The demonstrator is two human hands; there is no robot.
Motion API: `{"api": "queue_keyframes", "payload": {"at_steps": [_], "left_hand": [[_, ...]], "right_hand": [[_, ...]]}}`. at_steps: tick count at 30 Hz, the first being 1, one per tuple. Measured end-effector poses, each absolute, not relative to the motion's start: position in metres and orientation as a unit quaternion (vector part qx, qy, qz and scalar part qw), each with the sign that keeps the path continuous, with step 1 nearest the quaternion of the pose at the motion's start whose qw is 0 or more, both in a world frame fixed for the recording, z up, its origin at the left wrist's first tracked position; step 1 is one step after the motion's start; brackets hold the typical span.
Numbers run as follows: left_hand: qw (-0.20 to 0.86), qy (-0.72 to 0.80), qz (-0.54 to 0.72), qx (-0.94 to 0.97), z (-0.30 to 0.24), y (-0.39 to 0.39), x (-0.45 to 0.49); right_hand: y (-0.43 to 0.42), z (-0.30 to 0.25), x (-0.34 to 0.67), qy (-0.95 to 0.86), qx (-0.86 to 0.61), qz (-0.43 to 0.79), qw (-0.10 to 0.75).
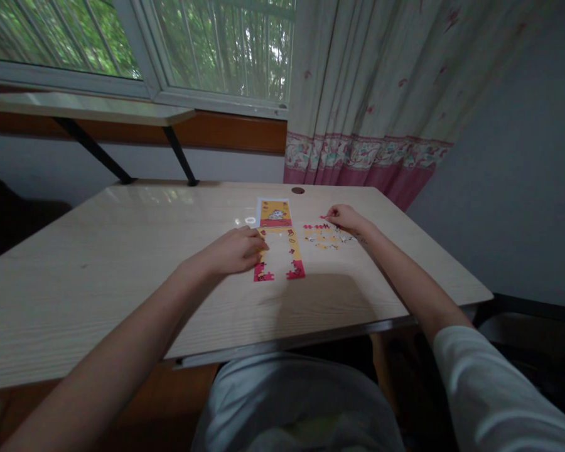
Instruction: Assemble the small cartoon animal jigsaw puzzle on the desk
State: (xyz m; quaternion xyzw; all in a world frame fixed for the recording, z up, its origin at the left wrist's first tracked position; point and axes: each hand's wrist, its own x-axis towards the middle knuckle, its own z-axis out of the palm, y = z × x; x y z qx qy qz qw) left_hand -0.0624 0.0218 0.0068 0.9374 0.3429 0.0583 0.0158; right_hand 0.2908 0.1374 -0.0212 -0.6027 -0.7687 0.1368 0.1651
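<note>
In the head view, the left hand [238,251] is lying knuckles-up, fingers curled over the left edge of the partly built jigsaw puzzle [295,258], whose red-and-yellow border is running just to the hand's right; whether it is gripping a piece cannot be told. The right hand [344,218] is hovering over the loose puzzle pieces [324,238] spread just beneath it, fingertips drawn together at a small red piece [321,218]; a firm grasp cannot be made out; the picture card [275,212] is lying between both hands on the wooden table [98,263].
</note>
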Motion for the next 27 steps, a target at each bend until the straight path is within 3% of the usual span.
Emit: {"api": "queue_keyframes", "payload": {"at_steps": [14, 27], "left_hand": [[0.031, 0.352, 0.065, 0.933, 0.004, 0.022, -0.062], [0.094, 0.334, 0.118, 0.930, -0.001, 0.021, -0.057]], "right_hand": [[0.143, -0.026, 0.288, -0.743, -0.609, 0.218, 0.175], [0.129, -0.021, 0.274, -0.741, -0.552, 0.274, 0.266]]}}
